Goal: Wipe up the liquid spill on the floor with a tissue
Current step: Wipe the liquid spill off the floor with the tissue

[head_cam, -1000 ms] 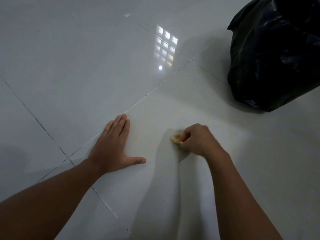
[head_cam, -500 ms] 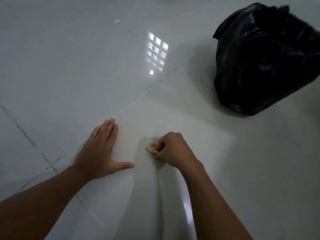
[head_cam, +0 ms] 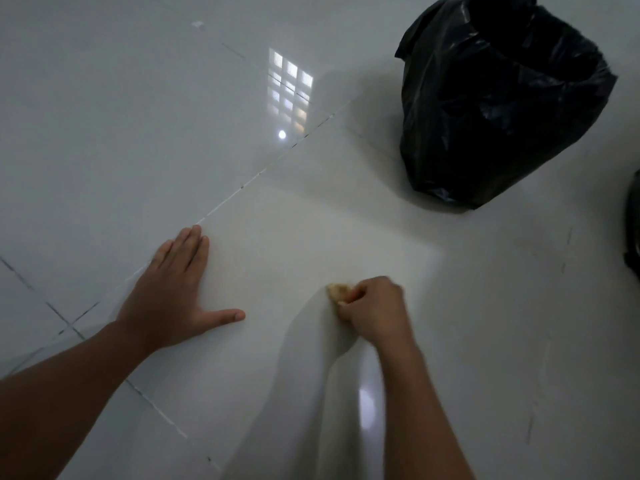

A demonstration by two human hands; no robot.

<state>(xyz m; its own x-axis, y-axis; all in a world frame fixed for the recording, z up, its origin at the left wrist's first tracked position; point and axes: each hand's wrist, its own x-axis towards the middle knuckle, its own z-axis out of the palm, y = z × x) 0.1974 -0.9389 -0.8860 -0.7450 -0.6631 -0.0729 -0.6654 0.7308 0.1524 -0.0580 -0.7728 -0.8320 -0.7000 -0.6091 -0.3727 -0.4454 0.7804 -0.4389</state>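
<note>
From the head camera, looking down: the person's right hand [head_cam: 375,311] sits at about five o'clock from the middle of the view, fingers curled tight round a small wad of tissue [head_cam: 337,293]. The wad looks yellowish and pokes out on the thumb side of the fist, pressed against the floor [head_cam: 138,133]. The hand is a bit blurred, so how the fingers lie on it is hard to make out.

The left hand [head_cam: 176,292] lies at about eight o'clock, flat on the tile, palm down, four fingers straight and together, pointing toward one o'clock, thumb stretched out toward the right hand. It holds nothing. The two hands are near each other but apart.

The floor is glossy pale tile with thin grout lines; one runs diagonally just past the left fingertips. A window reflection [head_cam: 290,88] glints at about twelve o'clock. I cannot pick out any liquid on the tile in this light.

A black rubbish bag [head_cam: 498,98], crumpled and open at the top, stands at two o'clock, well apart from both hands. A dark object [head_cam: 633,226] cuts the edge at three o'clock, too little showing to tell what it is.
</note>
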